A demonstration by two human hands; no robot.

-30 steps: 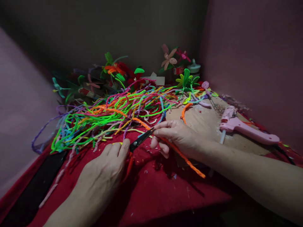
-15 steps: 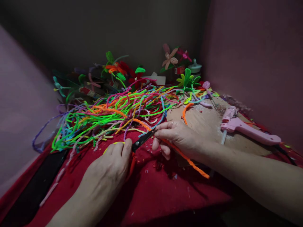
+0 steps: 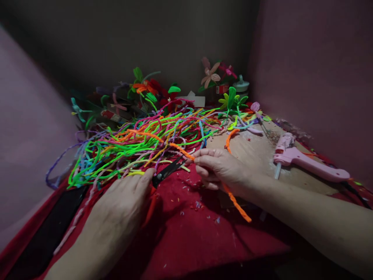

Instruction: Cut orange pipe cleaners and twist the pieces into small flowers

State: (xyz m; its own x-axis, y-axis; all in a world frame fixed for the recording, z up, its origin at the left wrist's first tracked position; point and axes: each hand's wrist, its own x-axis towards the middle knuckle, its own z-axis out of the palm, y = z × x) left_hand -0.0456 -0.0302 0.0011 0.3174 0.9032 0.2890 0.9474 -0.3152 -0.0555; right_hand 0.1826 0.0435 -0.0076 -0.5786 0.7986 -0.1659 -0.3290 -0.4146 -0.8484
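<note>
My left hand (image 3: 125,204) is closed round the handles of a pair of scissors (image 3: 167,172), whose black blades stand slightly apart and point toward my right hand. An orange pipe cleaner (image 3: 179,149) is pinched between the thumb and fingers of my right hand (image 3: 214,167). One stretch of it runs up left over the heap; an orange length hangs below the hand toward the front. The blade tips lie just left of my right fingertips, apart from the orange strand. Beyond both hands spreads a tangled heap of coloured pipe cleaners (image 3: 125,146).
A pink glue gun (image 3: 311,161) lies on a brown board (image 3: 253,149) at right. Pipe-cleaner flowers (image 3: 210,74) and a lidded jar (image 3: 241,84) stand at the back. A black flat object (image 3: 49,233) rests at left on the red cloth (image 3: 198,241), which carries small scraps.
My left hand has drawn the scissors back left and down, away from my right fingers, and the blades have parted. My right hand still pinches the orange pipe cleaner.
</note>
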